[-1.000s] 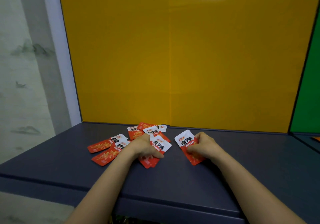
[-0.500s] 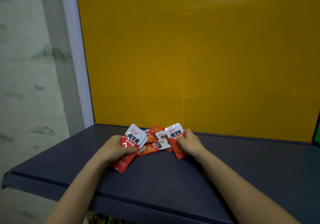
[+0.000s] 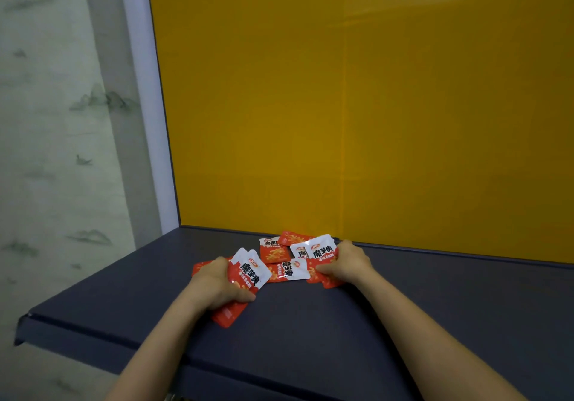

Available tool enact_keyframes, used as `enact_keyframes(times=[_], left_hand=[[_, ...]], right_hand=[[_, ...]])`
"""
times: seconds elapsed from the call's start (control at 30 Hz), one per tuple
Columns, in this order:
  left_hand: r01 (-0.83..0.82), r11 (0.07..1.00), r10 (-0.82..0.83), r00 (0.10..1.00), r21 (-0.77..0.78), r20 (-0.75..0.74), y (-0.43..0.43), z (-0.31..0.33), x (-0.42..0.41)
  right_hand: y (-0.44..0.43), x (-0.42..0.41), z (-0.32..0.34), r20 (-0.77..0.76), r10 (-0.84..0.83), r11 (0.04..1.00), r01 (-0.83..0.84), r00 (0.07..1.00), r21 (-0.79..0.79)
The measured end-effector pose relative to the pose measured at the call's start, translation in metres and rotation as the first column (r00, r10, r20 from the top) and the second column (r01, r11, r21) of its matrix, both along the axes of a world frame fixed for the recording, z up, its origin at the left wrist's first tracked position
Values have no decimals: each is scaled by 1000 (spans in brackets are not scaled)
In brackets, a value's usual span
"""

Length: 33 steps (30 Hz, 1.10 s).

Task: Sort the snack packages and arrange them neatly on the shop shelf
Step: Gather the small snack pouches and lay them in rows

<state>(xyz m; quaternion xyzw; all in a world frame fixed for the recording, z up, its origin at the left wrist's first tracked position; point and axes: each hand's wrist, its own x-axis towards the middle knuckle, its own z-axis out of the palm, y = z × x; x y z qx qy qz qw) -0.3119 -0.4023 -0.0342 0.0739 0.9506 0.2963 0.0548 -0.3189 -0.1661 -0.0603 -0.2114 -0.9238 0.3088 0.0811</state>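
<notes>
Gathering stage only: your left hand [image 3: 217, 285] is clamped on a small stack of packets [image 3: 245, 279], your right hand [image 3: 344, 264] pinches another packet [image 3: 321, 253]. Loose packets [image 3: 279, 256] lie jumbled between them on the shelf [image 3: 310, 338]; nothing lined up yet.
</notes>
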Motion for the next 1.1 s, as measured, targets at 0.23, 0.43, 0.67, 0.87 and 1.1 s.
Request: enact_keyframes(times=[0.23,0.43,0.67,0.87,1.1], left_hand=[[2,998,-1,1000,58,-30,-1,-8,0],[-33,981,41,998,190,-42,-4,-17,2],[-68,957,99,990,282,-96,-5,-24,5],[-30,795,36,999,605,2,6,-12,15],[94,620,-110,993,779,-32,98,8,60]], right_hand=[[-13,-1,2,24,-12,993,9,1000,117],[-16,-9,9,104,14,999,-18,994,43],[-8,-6,6,20,124,988,-121,992,-95],[13,26,16,-264,-26,966,-44,964,-256],[66,119,52,-380,-3,973,-85,925,-216]])
